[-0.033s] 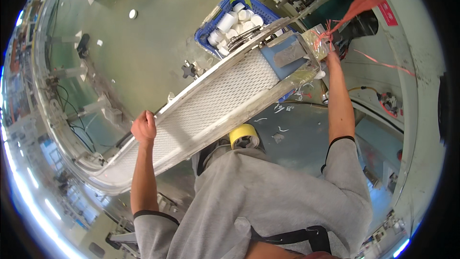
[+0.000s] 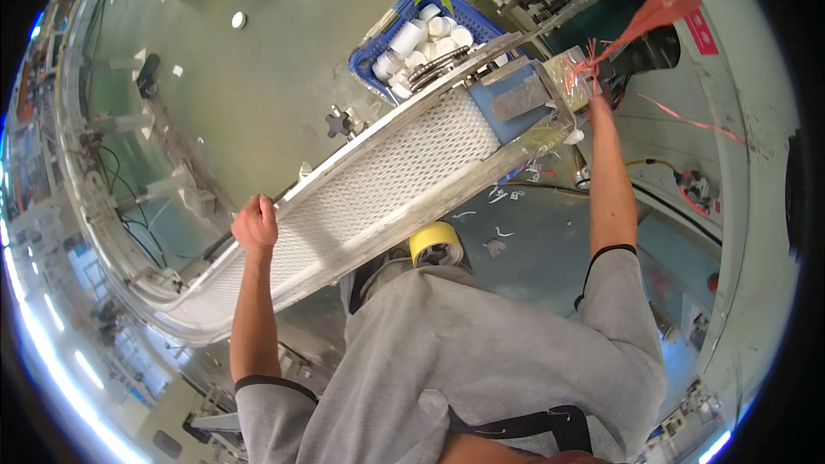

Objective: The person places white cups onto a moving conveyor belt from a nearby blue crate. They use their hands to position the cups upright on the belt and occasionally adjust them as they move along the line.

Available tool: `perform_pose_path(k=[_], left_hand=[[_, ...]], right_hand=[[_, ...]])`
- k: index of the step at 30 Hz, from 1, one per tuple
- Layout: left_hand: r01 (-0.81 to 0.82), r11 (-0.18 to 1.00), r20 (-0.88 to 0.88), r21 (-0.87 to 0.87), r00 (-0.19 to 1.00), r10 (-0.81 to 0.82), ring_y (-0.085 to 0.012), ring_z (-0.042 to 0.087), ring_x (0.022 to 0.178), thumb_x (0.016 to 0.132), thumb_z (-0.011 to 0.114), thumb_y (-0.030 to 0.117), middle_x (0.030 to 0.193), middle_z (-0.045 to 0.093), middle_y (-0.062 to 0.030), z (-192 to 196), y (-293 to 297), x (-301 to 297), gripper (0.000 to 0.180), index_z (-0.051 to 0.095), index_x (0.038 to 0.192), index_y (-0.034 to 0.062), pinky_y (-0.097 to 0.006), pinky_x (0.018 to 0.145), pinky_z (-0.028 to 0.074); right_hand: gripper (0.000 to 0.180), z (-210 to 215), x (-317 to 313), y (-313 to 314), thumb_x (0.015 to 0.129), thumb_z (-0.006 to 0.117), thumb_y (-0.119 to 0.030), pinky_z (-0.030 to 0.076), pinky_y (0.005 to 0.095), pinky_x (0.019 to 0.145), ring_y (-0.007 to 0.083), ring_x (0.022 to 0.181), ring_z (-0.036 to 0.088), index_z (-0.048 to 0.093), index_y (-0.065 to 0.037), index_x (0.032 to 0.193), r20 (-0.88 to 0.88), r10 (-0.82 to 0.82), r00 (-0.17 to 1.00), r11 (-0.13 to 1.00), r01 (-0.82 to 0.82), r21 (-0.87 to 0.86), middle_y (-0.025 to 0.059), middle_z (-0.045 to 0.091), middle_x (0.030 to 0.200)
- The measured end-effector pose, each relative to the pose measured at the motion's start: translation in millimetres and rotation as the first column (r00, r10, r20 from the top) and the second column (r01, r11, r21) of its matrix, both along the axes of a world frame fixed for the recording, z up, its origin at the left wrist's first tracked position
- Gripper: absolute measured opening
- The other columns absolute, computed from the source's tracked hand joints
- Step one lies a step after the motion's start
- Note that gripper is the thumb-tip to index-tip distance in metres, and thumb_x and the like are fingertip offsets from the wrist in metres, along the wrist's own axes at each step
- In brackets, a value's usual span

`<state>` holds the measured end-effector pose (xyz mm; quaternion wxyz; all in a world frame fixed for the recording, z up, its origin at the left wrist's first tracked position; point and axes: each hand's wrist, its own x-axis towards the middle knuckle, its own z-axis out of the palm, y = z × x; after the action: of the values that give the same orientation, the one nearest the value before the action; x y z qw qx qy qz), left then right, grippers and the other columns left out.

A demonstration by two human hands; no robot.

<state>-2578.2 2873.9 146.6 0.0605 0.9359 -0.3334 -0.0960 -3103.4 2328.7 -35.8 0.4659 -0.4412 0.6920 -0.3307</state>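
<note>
Long white mesh panel (image 2: pixel 378 185): wrapped in clear plastic, lying diagonal from near left to far right, blue-grey block at far end.
Left hand (image 2: pixel 256 225): closed on panel's left edge, near its middle.
Right hand (image 2: pixel 595 93): at panel's far right end, by red ties (image 2: pixel 640 21); grip cannot be told.
Blue crate (image 2: pixel 412 34): beyond panel, holding white rolls.
Yellow tape roll (image 2: pixel 436 244): below panel, close to grey-shirted torso.
Green floor (image 2: pixel 284 77): far left, 1 white disc lying on it.
</note>
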Motion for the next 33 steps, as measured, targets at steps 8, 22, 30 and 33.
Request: perform_pose_path(k=[8,22,30,33], left_hand=[[-0.012,0.999,0.020,0.039,1.000,0.012,-0.0398,0.062,0.075,0.098,0.042,0.042,0.075,0.064,-0.0150,0.6,0.0,-0.5,0.042,0.061,0.079,0.0104,-0.048,0.063,0.046],[-0.018,1.000,-0.058,-0.019,0.998,0.017,-0.0334,0.062,0.077,0.092,0.045,0.026,0.078,0.064,-0.0109,-0.7,4.6,2.9,0.027,0.065,0.083,0.0104,-0.042,0.066,0.047],[0.014,0.999,-0.083,-0.034,0.996,-0.017,-0.0333,0.062,0.078,0.093,0.043,0.027,0.079,0.064,-0.0103,-6.7,3.8,8.6,0.029,0.065,0.085,0.0098,-0.041,0.068,0.047],[-0.004,1.000,-0.126,-0.018,0.992,0.002,-0.0345,0.061,0.079,0.094,0.043,0.027,0.080,0.064,-0.0120,-4.0,2.6,6.6,0.030,0.065,0.085,0.0087,-0.042,0.068,0.047]], right_hand=[[0.097,13.7,-27.0,-96.6,0.067,0.078,-0.061,0.050,0.0472,0.092,0.0394,0.117,0.061,0.044,0.001,0.134,-0.740,0.296,0.605,0.934,-0.344,0.092,0.0249,0.062,0.125],[0.079,73.3,46.8,-89.1,0.076,0.073,-0.035,0.043,0.0525,0.103,0.0418,0.129,0.046,0.040,-0.018,0.146,-0.898,-0.087,0.431,0.948,-0.241,-0.207,0.0189,0.047,0.141],[0.072,37.9,23.7,-110.6,0.076,0.065,-0.005,0.058,0.0394,0.078,0.0317,0.094,0.065,0.040,-0.010,0.143,-0.254,-0.310,0.916,0.909,0.208,-0.361,0.0189,0.050,0.129],[0.061,23.7,10.8,-87.6,0.080,0.062,-0.011,0.057,0.0384,0.075,0.0296,0.090,0.065,0.044,-0.010,0.138,-0.133,-0.253,0.958,0.930,0.203,-0.307,0.0166,0.052,0.122]])
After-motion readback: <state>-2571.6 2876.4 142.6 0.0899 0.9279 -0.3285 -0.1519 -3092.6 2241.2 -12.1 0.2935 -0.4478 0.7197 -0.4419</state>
